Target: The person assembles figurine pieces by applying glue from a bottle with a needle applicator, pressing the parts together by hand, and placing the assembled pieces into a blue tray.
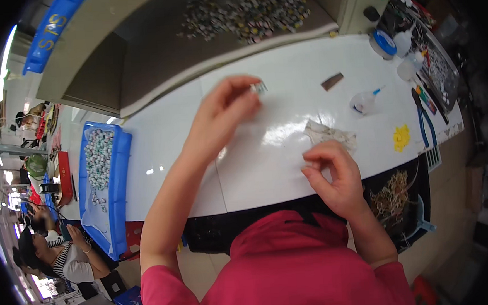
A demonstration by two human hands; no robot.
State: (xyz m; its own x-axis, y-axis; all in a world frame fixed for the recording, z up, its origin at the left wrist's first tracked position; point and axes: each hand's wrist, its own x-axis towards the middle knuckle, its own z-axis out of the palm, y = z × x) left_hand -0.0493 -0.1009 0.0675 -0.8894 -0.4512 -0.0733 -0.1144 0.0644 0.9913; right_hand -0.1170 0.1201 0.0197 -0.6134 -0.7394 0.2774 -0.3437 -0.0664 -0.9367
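Note:
My left hand (224, 109) reaches over the middle of the white worktop, near the opening of the machine. Its thumb and fingers pinch a small metallic component (259, 88) with thin leads. My right hand (336, 175) hovers near the front edge, half curled, a gap between thumb and forefinger and nothing visible between them. Just beyond it lies a crumpled whitish cloth (329, 133). Many small round components (246, 12) are spread on the machine's dark bed. Similar pieces fill part of a blue tray (119, 171) on the left.
Around the right side are a small brown strip (332, 81), a clear squeeze bottle (365, 102), yellow bits (401, 138), blue-handled pliers (422, 119) and a blue tape roll (383, 44). Wire scraps (392, 199) fill a dark bin below. Another person (66, 253) sits at the far left.

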